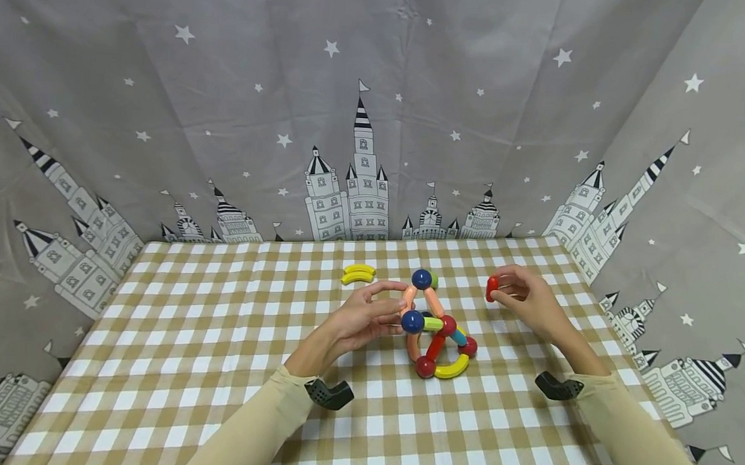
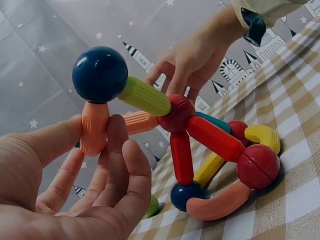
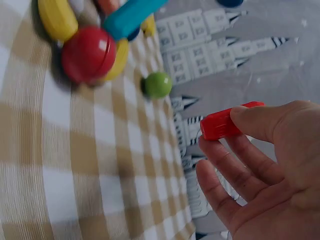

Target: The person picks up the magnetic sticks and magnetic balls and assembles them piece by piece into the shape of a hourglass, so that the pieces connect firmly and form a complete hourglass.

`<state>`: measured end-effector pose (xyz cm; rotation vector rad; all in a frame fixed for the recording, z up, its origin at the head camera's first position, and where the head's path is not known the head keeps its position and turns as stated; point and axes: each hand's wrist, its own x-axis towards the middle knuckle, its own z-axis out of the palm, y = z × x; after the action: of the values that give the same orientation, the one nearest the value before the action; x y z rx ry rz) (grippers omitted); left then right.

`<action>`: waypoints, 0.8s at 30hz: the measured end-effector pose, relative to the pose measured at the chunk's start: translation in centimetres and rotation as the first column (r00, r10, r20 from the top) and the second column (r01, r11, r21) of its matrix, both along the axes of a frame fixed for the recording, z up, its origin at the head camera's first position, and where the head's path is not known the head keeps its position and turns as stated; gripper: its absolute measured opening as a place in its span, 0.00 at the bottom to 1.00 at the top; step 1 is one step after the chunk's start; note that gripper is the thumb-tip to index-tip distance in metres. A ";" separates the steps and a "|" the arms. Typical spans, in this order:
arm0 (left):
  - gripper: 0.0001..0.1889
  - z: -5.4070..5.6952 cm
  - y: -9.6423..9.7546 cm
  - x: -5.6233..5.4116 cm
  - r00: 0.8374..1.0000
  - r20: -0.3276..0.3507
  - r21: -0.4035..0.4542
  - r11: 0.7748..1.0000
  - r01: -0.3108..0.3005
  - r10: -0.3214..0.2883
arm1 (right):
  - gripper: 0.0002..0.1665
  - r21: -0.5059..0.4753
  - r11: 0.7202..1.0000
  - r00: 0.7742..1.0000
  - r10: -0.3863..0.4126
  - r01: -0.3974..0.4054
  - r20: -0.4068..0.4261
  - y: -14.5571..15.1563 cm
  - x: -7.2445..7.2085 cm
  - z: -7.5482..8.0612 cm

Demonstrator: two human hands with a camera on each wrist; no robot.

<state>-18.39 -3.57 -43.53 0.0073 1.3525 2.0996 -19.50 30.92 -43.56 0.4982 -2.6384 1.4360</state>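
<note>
A structure of coloured rods and balls stands on the table, with a yellow curved rod (image 1: pixel 452 367) and a red ball (image 1: pixel 425 366) at its base. My left hand (image 1: pixel 367 316) is at its left side, pinching an orange rod (image 2: pixel 94 129) between thumb and fingers. A dark blue ball (image 2: pixel 100 74) caps that rod, and a lime-green rod (image 2: pixel 146 96) runs from the ball to a red ball (image 2: pixel 176 113). To the right, apart from the structure, my right hand (image 1: pixel 533 300) holds a short red rod (image 3: pixel 225 122) between thumb and fingertips, above the cloth.
Two yellow curved rods (image 1: pixel 358 273) lie side by side behind my left hand. A green ball (image 3: pixel 158 85) rests on the checked tablecloth (image 1: pixel 166 362) behind the structure. A grey curtain (image 1: pixel 239 110) printed with castles and stars hangs along the table's back edge.
</note>
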 end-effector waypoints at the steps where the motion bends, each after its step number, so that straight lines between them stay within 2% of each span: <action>1: 0.23 0.0 0.0 0.0 1.000 0.000 0.001 1.000 -0.001 0.001 | 0.18 -0.015 1.000 1.000 0.012 -0.012 -0.003 -0.2 0.2 0.1; 8: 0.23 -0.1 0.1 0.0 1.000 -0.002 0.006 1.000 -0.010 0.010 | 0.18 -0.055 0.997 0.998 0.049 -0.051 -0.041 -1.9 1.9 1.5; 17: 0.23 -0.1 0.1 -0.1 1.000 -0.001 0.010 1.000 -0.008 0.008 | 0.16 -0.113 0.984 0.990 0.140 -0.137 0.023 -4.7 3.9 2.9; 24: 0.23 -0.1 0.1 0.0 1.000 -0.006 0.019 1.000 -0.006 0.006 | 0.18 -0.062 0.988 0.990 0.140 -0.139 0.009 -5.9 4.6 3.0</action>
<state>-18.43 -3.47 -43.59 0.0172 1.3373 2.1195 -14.91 24.99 -40.53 0.6813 -2.6066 1.5586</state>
